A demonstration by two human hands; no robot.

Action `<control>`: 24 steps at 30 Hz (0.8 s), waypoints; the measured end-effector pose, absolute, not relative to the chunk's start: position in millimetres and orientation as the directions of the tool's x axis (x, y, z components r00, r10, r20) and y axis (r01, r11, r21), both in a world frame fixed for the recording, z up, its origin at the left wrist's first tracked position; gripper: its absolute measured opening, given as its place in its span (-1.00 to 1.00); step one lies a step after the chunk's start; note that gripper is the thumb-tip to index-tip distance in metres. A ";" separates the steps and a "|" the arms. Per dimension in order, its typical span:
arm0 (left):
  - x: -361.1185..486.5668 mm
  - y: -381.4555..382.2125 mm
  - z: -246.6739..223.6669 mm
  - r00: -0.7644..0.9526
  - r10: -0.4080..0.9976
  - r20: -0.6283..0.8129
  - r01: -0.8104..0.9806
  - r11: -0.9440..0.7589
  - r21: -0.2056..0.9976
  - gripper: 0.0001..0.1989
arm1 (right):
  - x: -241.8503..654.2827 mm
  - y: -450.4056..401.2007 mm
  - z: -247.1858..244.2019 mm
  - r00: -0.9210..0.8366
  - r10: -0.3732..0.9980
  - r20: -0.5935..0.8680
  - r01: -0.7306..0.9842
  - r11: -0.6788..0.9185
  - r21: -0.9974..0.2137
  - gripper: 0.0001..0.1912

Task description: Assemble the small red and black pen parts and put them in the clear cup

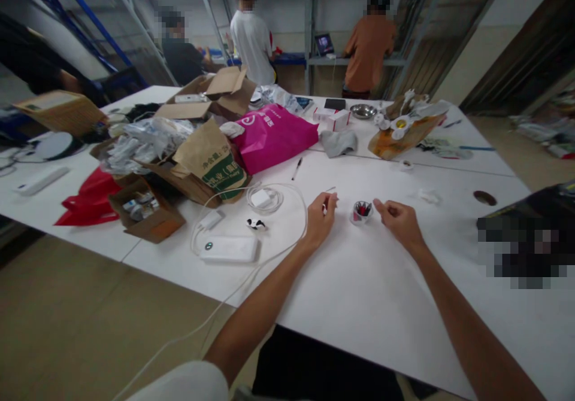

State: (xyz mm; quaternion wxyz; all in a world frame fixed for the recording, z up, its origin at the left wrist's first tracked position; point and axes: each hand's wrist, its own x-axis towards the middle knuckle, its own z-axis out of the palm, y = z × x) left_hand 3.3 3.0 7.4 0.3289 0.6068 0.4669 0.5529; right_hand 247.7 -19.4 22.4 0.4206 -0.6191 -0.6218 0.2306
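A small clear cup (360, 221) stands on the white table between my hands, with red and black pieces (362, 209) inside, too small to name. Just left of it, my left hand (320, 220) is closed in a pinch. A thin, dark, stick-like thing (331, 189) shows at its fingertips, and a reddish bit is visible by the fingers. To the right of the cup is my right hand (401, 221), its fingers curled and thumb pressed toward the forefinger. Whatever those fingers may hold is hidden.
Left of my hands lie a white power bank (231, 249), a coiled cable (275, 200) and a black-and-white trinket (256, 224). Farther back are a pen (297, 169), a pink bag (276, 137), cardboard boxes and a grey cloth (339, 143). Several people are beyond the table.
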 end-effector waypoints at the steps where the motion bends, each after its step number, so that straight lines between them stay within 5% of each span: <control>1: 3.9 2.2 7.4 -0.040 0.931 0.364 0.210 -0.348 0.914 -0.48 | 245.3 -14.3 24.6 0.089 0.970 0.225 0.571 0.135 -0.810 -0.26; 8: 3.6 2.6 9.1 -0.061 0.939 0.337 0.190 -0.321 0.928 -0.46 | 238.1 1.4 31.4 -0.052 0.978 0.202 0.656 0.186 -0.731 -0.27; 15: 4.9 3.1 6.8 -0.063 0.937 0.344 0.155 -0.332 0.931 -0.52 | 247.4 -17.3 27.6 0.051 0.980 0.193 0.572 0.130 -0.810 -0.22; 20: 6.1 -0.4 7.2 -0.096 0.934 0.343 0.109 -0.333 0.937 -0.45 | 271.5 -39.2 11.8 0.230 0.962 0.145 0.350 0.057 -0.935 -0.21; 24: 8.5 1.6 5.0 -0.103 0.973 0.209 -0.064 -0.216 0.974 -0.27 | 283.6 -44.8 5.2 0.313 0.946 0.085 -0.077 0.114 -0.990 -0.15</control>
